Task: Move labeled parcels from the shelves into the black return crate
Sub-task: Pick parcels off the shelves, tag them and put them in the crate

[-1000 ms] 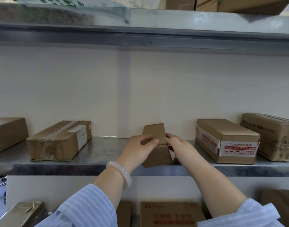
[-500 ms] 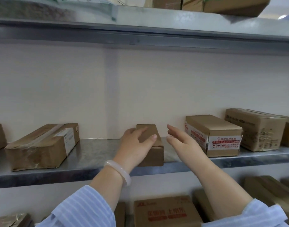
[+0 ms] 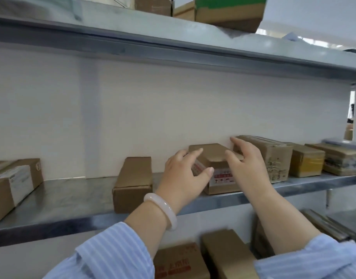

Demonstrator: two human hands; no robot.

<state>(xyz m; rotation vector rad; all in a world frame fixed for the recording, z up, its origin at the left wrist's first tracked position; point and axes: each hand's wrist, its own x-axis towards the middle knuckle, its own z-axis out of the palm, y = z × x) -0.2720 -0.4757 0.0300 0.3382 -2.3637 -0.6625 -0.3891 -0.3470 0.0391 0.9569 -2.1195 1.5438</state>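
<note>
Head view shows the left hand [image 3: 185, 174] and right hand [image 3: 246, 164] flanking the red-labeled parcel [image 3: 211, 153] on the middle shelf [image 3: 72, 198], each grip spread open and holding nothing, seemingly poised to clamp its sides; the crate is out of sight.

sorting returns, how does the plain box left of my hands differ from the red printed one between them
The plain box shows bare cardboard; the red-printed box carries red-printed white tape. No hand is on the plain box; the left hand and right hand flank the red-printed box. Both are brown cardboard on one metal shelf.
</note>
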